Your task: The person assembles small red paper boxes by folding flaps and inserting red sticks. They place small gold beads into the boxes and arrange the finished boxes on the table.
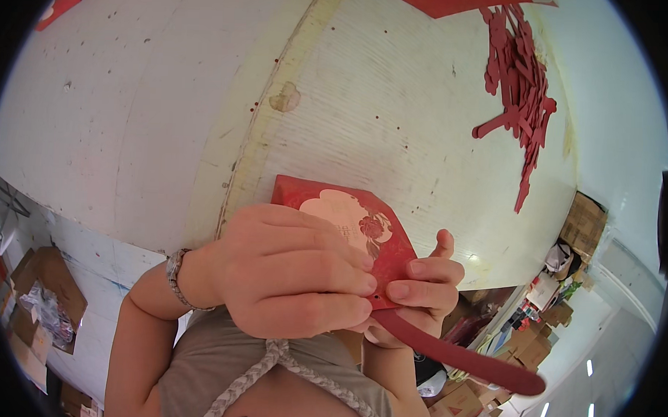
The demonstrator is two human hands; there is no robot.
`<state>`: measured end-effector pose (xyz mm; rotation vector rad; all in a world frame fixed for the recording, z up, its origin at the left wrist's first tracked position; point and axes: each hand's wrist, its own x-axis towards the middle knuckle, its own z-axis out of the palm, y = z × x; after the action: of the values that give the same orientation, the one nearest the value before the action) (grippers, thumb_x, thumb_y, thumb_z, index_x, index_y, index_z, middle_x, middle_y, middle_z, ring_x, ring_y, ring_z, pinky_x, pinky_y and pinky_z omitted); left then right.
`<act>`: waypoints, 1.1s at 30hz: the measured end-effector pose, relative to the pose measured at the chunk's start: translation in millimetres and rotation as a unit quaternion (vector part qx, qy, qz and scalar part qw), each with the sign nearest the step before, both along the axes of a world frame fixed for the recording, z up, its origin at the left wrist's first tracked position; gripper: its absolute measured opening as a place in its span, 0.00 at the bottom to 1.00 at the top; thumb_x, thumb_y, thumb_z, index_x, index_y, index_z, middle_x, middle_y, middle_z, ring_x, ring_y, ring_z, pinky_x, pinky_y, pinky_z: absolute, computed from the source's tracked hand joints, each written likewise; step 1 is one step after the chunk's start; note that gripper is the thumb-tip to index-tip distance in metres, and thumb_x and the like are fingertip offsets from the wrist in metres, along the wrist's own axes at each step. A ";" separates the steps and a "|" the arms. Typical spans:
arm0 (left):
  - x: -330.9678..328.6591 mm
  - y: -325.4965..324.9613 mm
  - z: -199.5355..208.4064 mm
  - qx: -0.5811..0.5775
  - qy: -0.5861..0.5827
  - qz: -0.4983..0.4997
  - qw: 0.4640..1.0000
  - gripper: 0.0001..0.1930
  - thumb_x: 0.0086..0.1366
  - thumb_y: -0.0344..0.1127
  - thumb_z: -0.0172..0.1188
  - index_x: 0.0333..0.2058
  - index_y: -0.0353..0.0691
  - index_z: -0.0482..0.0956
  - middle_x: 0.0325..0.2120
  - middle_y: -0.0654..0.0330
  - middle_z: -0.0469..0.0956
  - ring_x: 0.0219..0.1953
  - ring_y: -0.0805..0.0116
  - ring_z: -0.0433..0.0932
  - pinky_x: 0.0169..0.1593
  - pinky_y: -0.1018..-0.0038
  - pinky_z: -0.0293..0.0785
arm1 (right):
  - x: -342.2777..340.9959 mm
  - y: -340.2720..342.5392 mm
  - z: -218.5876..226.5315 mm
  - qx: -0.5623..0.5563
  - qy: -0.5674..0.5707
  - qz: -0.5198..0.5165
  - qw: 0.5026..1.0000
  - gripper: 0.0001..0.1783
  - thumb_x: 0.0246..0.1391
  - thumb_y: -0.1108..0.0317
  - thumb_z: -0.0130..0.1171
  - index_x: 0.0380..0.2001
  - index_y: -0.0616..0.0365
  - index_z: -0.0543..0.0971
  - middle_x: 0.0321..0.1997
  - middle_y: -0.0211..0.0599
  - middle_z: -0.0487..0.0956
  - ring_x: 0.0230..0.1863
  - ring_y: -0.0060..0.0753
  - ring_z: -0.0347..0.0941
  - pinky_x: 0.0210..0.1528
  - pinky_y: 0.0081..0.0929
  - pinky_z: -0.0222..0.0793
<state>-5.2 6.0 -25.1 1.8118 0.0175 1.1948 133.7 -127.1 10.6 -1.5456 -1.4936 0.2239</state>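
A red paper bag or box [399,244] with a pale blossom-shaped panel and a printed flower is held close to my body, over the table's near edge. My left hand [295,273] lies across its near part, fingers together and bent, gripping its edge; the fingertips are partly hidden. My right hand [428,289] pinches the right-hand corner, with fingers on top of the red surface. From beneath this corner a dark red strap [468,356] with a rounded end sticks out to the lower right. Small dark holes show near the corner. The strap's inner end is hidden.
A heap of dark red straps [518,90] lies at the far right of the white table [167,129]. Red sheets or pieces [459,1] lie at the far edge and far left. Cardboard boxes [463,408] stand on the floor at right; an open carton [51,294] is at left.
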 end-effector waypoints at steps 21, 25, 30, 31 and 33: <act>-4.6 -8.1 1.0 0.072 -0.028 -0.008 0.997 0.05 0.52 0.30 0.58 0.27 0.46 0.71 0.32 0.68 0.75 0.34 0.69 0.79 0.31 0.76 0.75 | -9.6 -19.6 6.5 -0.008 -0.110 -0.005 0.994 0.14 0.41 0.67 0.67 0.30 0.34 0.74 0.43 0.08 0.72 0.44 0.22 0.70 0.52 0.39 0.60; -2.7 -10.7 0.3 0.064 -0.037 -0.015 0.997 0.05 0.52 0.31 0.59 0.27 0.45 0.71 0.33 0.68 0.74 0.33 0.69 0.79 0.30 0.76 0.75 | -12.2 -16.6 4.5 0.020 -0.111 -0.017 0.993 0.13 0.41 0.66 0.66 0.30 0.36 0.75 0.42 0.09 0.72 0.43 0.23 0.71 0.54 0.39 0.57; -2.2 -16.2 1.9 0.033 -0.030 -0.019 0.999 0.06 0.53 0.32 0.59 0.29 0.45 0.72 0.32 0.66 0.74 0.33 0.69 0.79 0.32 0.76 0.76 | -18.1 -29.4 12.3 0.002 -0.144 -0.042 0.989 0.10 0.44 0.66 0.64 0.28 0.41 0.74 0.40 0.12 0.75 0.40 0.25 0.75 0.57 0.39 0.55; -1.3 -15.2 2.9 0.021 -0.024 -0.029 0.999 0.06 0.53 0.32 0.60 0.29 0.45 0.72 0.32 0.65 0.74 0.32 0.69 0.79 0.32 0.76 0.76 | -23.4 -26.6 14.1 0.003 -0.140 -0.063 0.988 0.09 0.44 0.67 0.64 0.28 0.43 0.73 0.39 0.13 0.76 0.39 0.25 0.76 0.57 0.39 0.54; 0.1 -15.6 2.0 0.010 -0.020 -0.031 0.999 0.06 0.53 0.32 0.60 0.30 0.45 0.73 0.33 0.64 0.74 0.32 0.69 0.79 0.33 0.76 0.77 | -23.8 -25.1 16.8 -0.005 -0.132 -0.061 0.989 0.08 0.45 0.68 0.63 0.29 0.44 0.73 0.39 0.16 0.77 0.39 0.25 0.77 0.58 0.40 0.54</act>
<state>-5.1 -9.6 -23.1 1.7924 -0.0734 1.1908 109.8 -152.2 27.4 -1.7185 -1.5950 -0.0477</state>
